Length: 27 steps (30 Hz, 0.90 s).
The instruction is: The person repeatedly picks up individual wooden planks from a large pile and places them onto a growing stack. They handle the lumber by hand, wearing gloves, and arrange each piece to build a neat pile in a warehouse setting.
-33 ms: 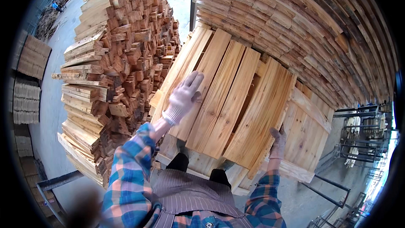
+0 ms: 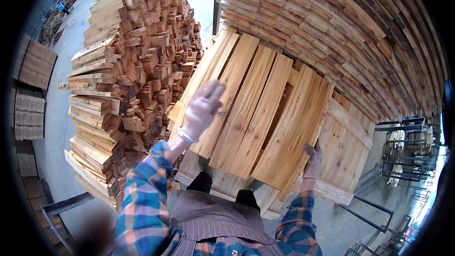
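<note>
The gloved left hand (image 2: 203, 109) lies flat and unclenched on the pale wooden planks (image 2: 258, 114). The gloved right hand (image 2: 313, 160) grasps their right edge; stacked offcuts (image 2: 128, 90) rise left of the open hand.

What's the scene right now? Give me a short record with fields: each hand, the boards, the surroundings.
left hand: gloved left hand, fingers spread flat on the light boards, not gripping
right hand: gloved right hand at the lower right edge of the boards, grip hidden
boards: several long pale planks side by side, tilted over a wooden pallet
left side: tall stack of rough wood offcuts
above right: curved wall of stacked planks
</note>
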### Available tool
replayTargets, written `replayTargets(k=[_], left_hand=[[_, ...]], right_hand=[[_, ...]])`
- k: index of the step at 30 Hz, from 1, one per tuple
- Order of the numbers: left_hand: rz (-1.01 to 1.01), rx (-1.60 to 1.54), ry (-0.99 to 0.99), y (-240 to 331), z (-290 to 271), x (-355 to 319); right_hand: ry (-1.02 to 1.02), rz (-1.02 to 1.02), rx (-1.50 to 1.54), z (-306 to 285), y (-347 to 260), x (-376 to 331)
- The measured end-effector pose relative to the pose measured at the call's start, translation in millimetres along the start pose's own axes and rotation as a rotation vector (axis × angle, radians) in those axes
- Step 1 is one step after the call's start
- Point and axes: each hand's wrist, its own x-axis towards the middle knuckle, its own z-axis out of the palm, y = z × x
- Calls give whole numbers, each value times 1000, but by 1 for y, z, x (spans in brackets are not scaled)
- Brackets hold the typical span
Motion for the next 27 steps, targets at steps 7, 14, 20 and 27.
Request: replayTargets(k=[7,14,20,27], left_hand=[[-768,-23,-340,-90,8,3],[-947,-499,-123,-132,27,-9],[-995,-444,-138,-145,29,22],[-826,76,-296,-122,21,47]], right_hand=[[-49,42,64,3,8,1],[-109,-144,-32,76,-23,-18],[-103,64,97,90,-30,-7],[-37,-78,-148,81,-25,7]])
